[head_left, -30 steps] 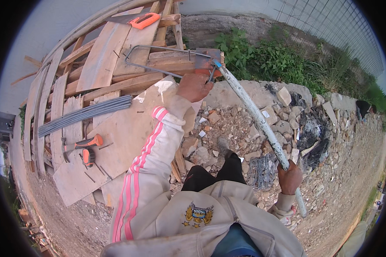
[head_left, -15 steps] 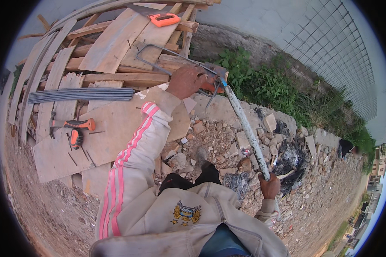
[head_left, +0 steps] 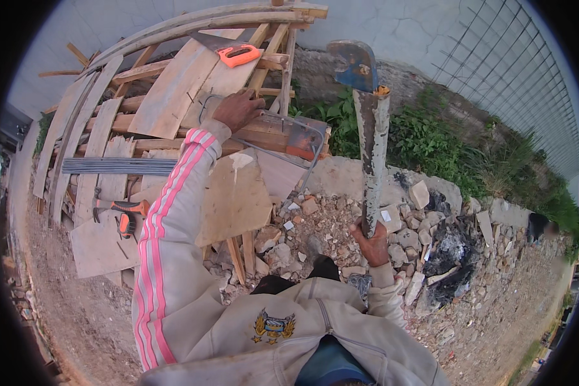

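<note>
My right hand [head_left: 372,246] grips the lower end of a long pipe [head_left: 372,161] with worn white paint, held upright. A blue-grey, notched metal plate [head_left: 356,64] sits at the pipe's top end. Over at the wooden bench, my left hand [head_left: 238,109] is closed at a bent steel rod [head_left: 318,145], its fingertips partly hidden. The rod runs under and past the hand and curves round at its right end. Beside that curve, a rusty red and dark metal plate [head_left: 304,137] lies on the bench's end.
Left of my left hand lies a bundle of straight steel rods [head_left: 119,166]. A handsaw [head_left: 238,55], a hammer [head_left: 130,206] and a tape measure [head_left: 127,225] rest on boards. Rubble [head_left: 341,222] covers the ground. Wire mesh [head_left: 514,77] leans on the wall.
The pipe has come off the bench's end and swung upright, its plate now high. My left hand has moved left along the bench. The bent rod has shifted, its curved end now hanging toward me.
</note>
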{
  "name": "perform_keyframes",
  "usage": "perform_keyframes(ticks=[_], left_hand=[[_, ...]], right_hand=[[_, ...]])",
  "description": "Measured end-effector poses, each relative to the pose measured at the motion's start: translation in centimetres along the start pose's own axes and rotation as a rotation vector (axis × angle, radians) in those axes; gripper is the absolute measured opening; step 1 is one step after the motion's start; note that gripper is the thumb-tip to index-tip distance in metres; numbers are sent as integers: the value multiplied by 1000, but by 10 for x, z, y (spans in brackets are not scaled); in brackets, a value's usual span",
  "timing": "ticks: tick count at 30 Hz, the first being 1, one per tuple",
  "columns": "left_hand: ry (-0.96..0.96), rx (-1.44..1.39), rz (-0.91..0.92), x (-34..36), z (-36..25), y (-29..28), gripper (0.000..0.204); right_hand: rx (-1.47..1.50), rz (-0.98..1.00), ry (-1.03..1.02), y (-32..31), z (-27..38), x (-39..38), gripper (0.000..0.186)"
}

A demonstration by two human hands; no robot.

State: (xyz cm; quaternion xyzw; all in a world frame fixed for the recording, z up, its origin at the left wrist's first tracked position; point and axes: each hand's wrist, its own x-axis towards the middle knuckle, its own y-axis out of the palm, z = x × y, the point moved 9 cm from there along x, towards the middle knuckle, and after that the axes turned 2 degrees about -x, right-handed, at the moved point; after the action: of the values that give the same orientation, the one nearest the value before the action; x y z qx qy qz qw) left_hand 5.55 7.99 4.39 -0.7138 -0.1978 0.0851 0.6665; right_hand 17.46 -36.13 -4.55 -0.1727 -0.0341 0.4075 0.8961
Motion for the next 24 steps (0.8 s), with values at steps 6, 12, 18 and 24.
perform_keyframes(ticks=[6, 12, 18, 24], left_hand=[[109, 96, 27, -10, -29, -40, 17], [75, 134, 160, -4, -22, -33, 19], [133, -18, 33, 6, -20, -66, 21], [-219, 34, -27, -61, -40, -95, 23]], right_hand=[[232, -20, -108, 59, 23, 91, 26], [380, 190, 78, 95, 17, 116, 24], [573, 253, 221, 105, 41, 116, 23], [650, 207, 177, 80, 60, 147, 16]])
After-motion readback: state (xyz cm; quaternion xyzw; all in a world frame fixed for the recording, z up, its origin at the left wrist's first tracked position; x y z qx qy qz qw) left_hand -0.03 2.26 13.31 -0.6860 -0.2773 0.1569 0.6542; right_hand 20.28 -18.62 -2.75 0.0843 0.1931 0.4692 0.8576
